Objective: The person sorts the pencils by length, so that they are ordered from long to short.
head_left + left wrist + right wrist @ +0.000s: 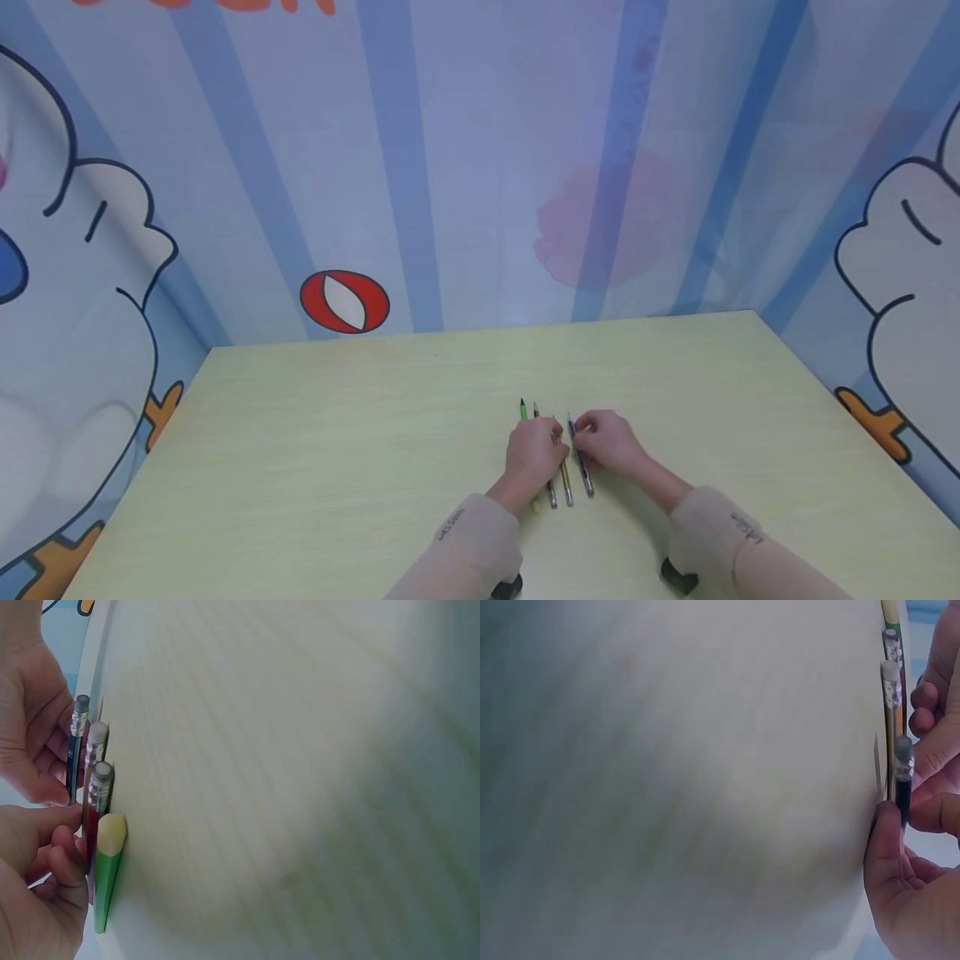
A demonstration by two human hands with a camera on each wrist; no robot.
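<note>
Several pencils lie side by side on the table, tips pointing away. The green pencil (109, 877) has a pale yellow end. Beside it is a dark red pencil (93, 825) with a grey eraser, then a gold pencil (566, 483) with a metal ferrule. My left hand (532, 454) lies over the green and red pencils, its thumb and curled fingers at the gold pencil, seeming to pinch it; the contact is partly hidden. Slightly apart on the right, a dark pencil (582, 467) with a grey eraser is pinched between thumb and finger of my right hand (613, 442).
The pale yellow table (337, 450) extends around the hands, its far edge meeting a blue striped backdrop (480, 167) with cartoon figures. A red and white ball (345, 302) is printed on it. Light sleeves (472, 542) cover both forearms.
</note>
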